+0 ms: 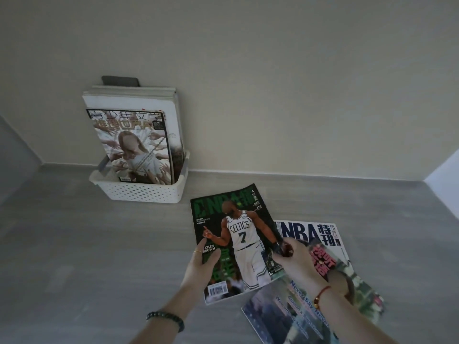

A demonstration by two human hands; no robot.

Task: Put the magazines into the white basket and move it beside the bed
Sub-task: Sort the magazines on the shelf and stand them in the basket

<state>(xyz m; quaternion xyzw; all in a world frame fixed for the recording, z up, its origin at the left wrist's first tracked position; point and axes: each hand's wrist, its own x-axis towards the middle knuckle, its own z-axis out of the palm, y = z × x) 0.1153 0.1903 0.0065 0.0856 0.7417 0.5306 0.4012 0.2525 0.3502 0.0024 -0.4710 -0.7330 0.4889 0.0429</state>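
White basket (146, 192) sits on the grey wood-look floor (74, 244), back against the beige wall (273, 83), well apart from our hands. It is perforated plastic with low walls and rounded corners. Several magazines stand upright in it on their short edges, leaning on the wall. The front cover (134, 145) is glossy with pale artwork.

Green magazine (238, 232) is the one in hand, glossy, with a basketball player in a Celtics 7 jersey. Its long axis runs away from us, top tilted slightly right. Its near right corner overlaps two more on the floor: a white NBA issue (310, 232) and a bluish one (285, 316) printed "Never Say Never". We cannot tell if the green one is clear of the floor.

Left hand (201, 266) grips its left edge, thumb on the cover. Right hand (295, 259) pinches the right edge, fingers curled on it.

Key relation: the basket lies ahead and left of the grip, so the left hand is nearer. We judge the magazine must be tipped onto its short edge to go in front of the standing stack. It looks thin and floppy, likely to sag if held by one edge.

Small stuff: dark bead bracelet (166, 319) on the left wrist, red cord bracelet (321, 294) on the right, thin ring (197, 252) on a left finger.
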